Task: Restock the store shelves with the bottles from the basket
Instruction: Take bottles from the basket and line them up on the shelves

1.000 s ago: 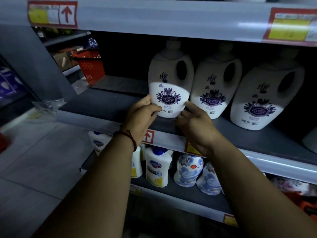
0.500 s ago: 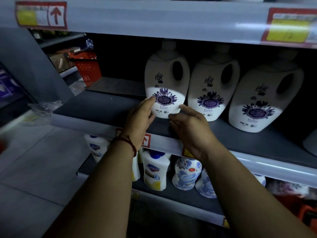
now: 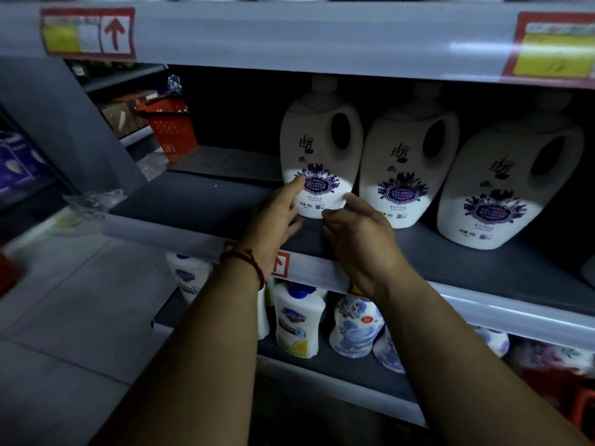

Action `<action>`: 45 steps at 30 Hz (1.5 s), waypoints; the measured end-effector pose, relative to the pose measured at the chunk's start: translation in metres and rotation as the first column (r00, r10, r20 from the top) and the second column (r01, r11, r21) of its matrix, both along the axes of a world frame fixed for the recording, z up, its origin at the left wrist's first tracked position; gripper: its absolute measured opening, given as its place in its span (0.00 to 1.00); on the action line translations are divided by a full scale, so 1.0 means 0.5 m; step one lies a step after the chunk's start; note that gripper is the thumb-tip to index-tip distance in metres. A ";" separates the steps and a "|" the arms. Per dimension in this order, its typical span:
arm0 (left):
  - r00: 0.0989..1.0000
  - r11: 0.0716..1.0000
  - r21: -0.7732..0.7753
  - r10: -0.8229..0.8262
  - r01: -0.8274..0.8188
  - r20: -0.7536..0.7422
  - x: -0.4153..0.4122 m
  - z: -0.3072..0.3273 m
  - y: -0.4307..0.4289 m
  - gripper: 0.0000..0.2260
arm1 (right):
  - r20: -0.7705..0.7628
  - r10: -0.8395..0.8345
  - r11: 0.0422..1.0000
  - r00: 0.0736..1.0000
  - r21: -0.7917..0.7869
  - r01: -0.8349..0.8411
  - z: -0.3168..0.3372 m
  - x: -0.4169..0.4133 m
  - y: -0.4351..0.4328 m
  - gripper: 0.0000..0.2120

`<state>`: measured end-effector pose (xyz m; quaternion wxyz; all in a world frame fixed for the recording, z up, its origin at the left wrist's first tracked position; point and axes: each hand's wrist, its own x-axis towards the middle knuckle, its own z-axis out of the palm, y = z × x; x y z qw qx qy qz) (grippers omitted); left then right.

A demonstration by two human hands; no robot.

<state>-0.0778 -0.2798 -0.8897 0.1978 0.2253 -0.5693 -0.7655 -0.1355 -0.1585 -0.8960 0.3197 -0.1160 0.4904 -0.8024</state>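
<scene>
Fingers (image 3: 296,185) loose, left hand (image 3: 273,218) and right hand (image 3: 359,241) just touching the bottle (image 3: 317,146) between them: upright, cap up, label outward.

Worn on the head, with the upper shelf edge (image 3: 289,33) stretched across 12 o'clock. Faces forward and slightly down, straight into the shelving, from close by. Near enough for both forearms to enter from 6 o'clock and fill the lower frame. Centres on the left hand (image 3: 273,217) and right hand (image 3: 360,243) at a white bottle (image 3: 318,146) standing on the middle shelf (image 3: 199,201). Takes in floor (image 3: 64,317) at 8 o'clock and the lower shelf (image 3: 351,371) at 5 o'clock. Wide-angle: bends the shelf edges toward the borders.
</scene>
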 end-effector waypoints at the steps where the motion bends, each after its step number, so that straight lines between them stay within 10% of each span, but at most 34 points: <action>1: 1.000 1.000 -0.001 0.005 -0.005 -0.007 0.001 0.000 0.000 0.10 | 0.007 0.003 1.000 1.000 0.004 -0.003 0.002 -0.001 0.003 0.15; 8: 0.990 0.979 -0.152 0.134 -0.138 -0.035 0.034 -0.003 0.024 0.16 | -0.154 -0.086 0.979 0.984 0.172 0.113 0.004 0.009 0.009 0.27; 13: 0.971 0.833 -0.507 0.238 -0.221 -0.033 0.101 0.006 0.044 0.28 | -0.693 0.043 0.847 0.720 0.408 0.341 0.020 0.034 0.077 0.30; 21: 0.979 0.503 -0.863 0.147 0.049 0.141 0.226 -0.002 0.115 0.36 | -0.831 0.352 0.679 0.432 0.544 0.493 0.075 0.100 0.272 0.32; 25: 0.963 0.488 -0.846 0.040 0.215 0.268 0.228 0.011 0.235 0.38 | -0.778 0.427 0.583 0.462 0.627 0.517 0.082 0.121 0.389 0.39; 45: 0.611 -0.225 -0.780 -0.510 0.584 0.605 0.012 -0.093 0.696 0.38 | -0.313 0.460 0.003 0.831 0.936 0.351 -0.093 0.162 0.985 0.45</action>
